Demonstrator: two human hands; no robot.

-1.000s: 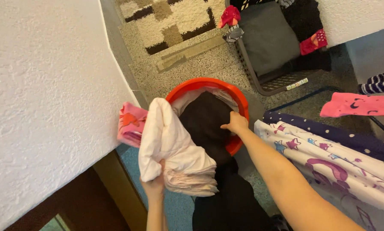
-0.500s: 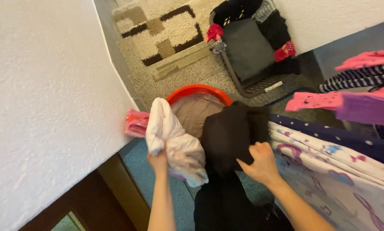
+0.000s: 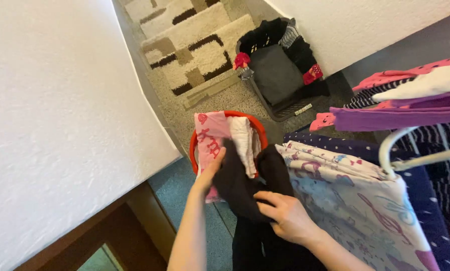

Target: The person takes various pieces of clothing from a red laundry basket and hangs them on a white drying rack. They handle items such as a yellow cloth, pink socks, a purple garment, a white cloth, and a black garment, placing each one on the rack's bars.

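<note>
Both hands grip a black garment (image 3: 245,188), limp and crumpled, over the red basket (image 3: 259,131). Right hand (image 3: 286,217) fingers curl around it; left hand (image 3: 211,169) seems to pinch its edge, kinda hidden.

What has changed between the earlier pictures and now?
The black garment was lifted out of the red basket toward the person. The right hand now grips it near the body; the left hand touches it too. The pink and white clothes stay over the basket.

A small white label strip (image 3: 303,107) sits on the near rim of the dark basket (image 3: 277,75); no packages, signs or screens
</note>
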